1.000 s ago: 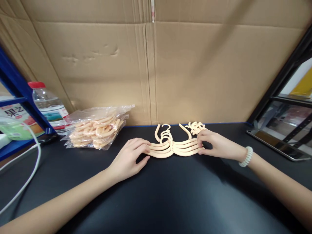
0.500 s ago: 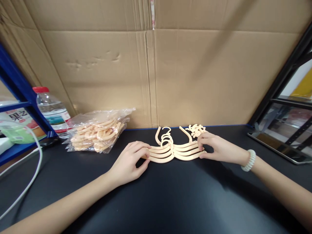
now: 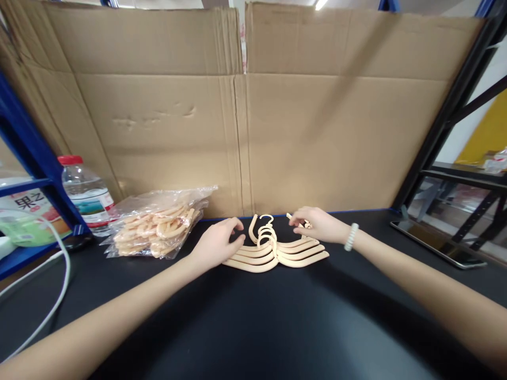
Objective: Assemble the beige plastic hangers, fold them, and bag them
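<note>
A stack of several cream plastic hangers (image 3: pixel 277 253) lies flat on the black table (image 3: pixel 253 327), hooks pointing away from me. My left hand (image 3: pixel 217 244) rests with curled fingers at the stack's left end, its fingertips near the loose curved hanger piece (image 3: pixel 251 230). My right hand (image 3: pixel 317 224), with a white bracelet at the wrist, is over the far right of the stack, fingers pinched on a thin cream piece (image 3: pixel 290 216). The small cream clips that lay there are hidden under it.
A clear plastic bag of more cream hangers (image 3: pixel 158 224) lies to the left, with a red-capped water bottle (image 3: pixel 84 194) and a blue shelf frame (image 3: pixel 29 158) beyond. A white cable (image 3: pixel 59 285) loops at the left. Cardboard (image 3: pixel 245 132) walls the back; a tablet (image 3: pixel 435 243) lies right.
Both hands left the ends of the stack and moved toward the far side. My right hand went up and left onto the small pieces behind the stack. The view tilted up.
</note>
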`<state>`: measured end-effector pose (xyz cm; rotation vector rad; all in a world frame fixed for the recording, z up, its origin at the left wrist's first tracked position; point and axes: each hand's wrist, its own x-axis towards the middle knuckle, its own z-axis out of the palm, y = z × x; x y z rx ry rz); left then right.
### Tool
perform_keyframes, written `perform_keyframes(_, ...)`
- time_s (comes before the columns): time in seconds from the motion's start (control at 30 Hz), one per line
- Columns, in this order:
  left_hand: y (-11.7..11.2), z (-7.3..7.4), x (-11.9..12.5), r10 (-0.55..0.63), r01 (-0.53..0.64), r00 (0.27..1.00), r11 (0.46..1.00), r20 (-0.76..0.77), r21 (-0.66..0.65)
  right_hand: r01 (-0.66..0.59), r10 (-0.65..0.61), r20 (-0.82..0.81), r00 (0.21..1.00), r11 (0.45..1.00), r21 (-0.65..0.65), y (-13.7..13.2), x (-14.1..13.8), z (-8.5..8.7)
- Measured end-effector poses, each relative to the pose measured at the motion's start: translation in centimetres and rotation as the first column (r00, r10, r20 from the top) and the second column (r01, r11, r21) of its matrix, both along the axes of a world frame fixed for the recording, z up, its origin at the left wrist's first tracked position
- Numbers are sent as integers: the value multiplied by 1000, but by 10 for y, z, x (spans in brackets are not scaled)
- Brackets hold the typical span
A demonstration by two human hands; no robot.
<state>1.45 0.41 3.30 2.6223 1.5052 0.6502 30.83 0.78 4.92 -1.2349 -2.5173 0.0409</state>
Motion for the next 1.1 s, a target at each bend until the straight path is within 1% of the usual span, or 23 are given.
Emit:
perform_keyframes(0.1, 35, 5, 20, 101, -110, 991, 989, -84, -100, -20, 22, 96, 995, 1000, -17, 36, -27, 0)
perform_keyframes(0.17, 52, 7, 33, 156, -179, 977, 971, -145, -159, -42, 46, 154, 987, 999, -33, 54, -43, -3)
perform_keyframes(0.23, 62, 8, 42, 176, -215, 965, 955, -194, -203, -57, 65, 187, 980, 997, -50, 65, -55, -8)
perform_keyframes(0.3, 65, 8, 48, 181, -232, 958, 946, -224, -225, -61, 71, 185, 980, 996, -58, 72, -60, -15)
perform_keyframes(0.4, 63, 8, 50, 190, -244, 954, 941, -232, -235, -59, 63, 90, 994, 997, -49, 75, -58, -23)
perform_keyframes(0.47, 62, 8, 47, 198, -247, 957, 939, -213, -237, -51, 50, -38, 998, 998, -34, 75, -52, -24)
perform_keyframes(0.53, 62, 11, 42, 204, -243, 963, 940, -176, -238, -31, 27, -208, 978, 999, -18, 72, -46, -23)
perform_keyframes(0.57, 62, 13, 38, 205, -237, 967, 942, -150, -237, -16, 11, -303, 953, 1000, -15, 69, -42, -21)
perform_keyframes(0.63, 61, 19, 31, 198, -212, 977, 950, -83, -230, 11, -22, -493, 870, 1000, -25, 59, -36, -15)
perform_keyframes(0.7, 54, 27, 24, 167, -162, 986, 963, 8, -217, 16, -52, -649, 759, 998, -61, 43, -29, -9)
perform_keyframes(0.77, 42, 35, 19, 110, -84, 987, 976, 120, -200, -8, -81, -754, 652, 994, -113, 21, -23, -4)
perform_keyframes(0.83, 22, 39, 16, 34, 13, 970, 982, 243, -189, -55, -112, -813, 571, 983, -174, -4, -19, 0)
perform_keyframes(0.9, -1, 36, 16, -46, 121, 936, 973, 349, -198, -122, -140, -846, 515, 965, -234, -27, -17, 2)
perform_keyframes(0.93, -13, 32, 17, -75, 167, 917, 964, 393, -207, -192, -159, -869, 468, 942, -275, -37, -17, 1)
perform_keyframes(0.97, -25, 26, 18, -97, 207, 898, 954, 428, -217, -287, -184, -900, 396, 906, -312, -45, -17, 1)
perform_keyframes(1.0, -36, 19, 19, -117, 251, 868, 942, 483, -223, -369, -218, -921, 324, 867, -335, -51, -18, -1)
perform_keyframes(1.03, -46, 12, 20, -118, 322, 784, 917, 609, -237, -434, -260, -931, 258, 829, -352, -56, -20, -3)
perform_keyframes(1.07, -56, 4, 21, -103, 375, 707, 893, 700, -247, -474, -303, -930, 210, 800, -368, -60, -22, -5)
perform_keyframes(1.1, -64, -3, 22, -83, 398, 639, 886, 764, -237, -486, -337, -922, 190, 784, -386, -63, -24, -8)
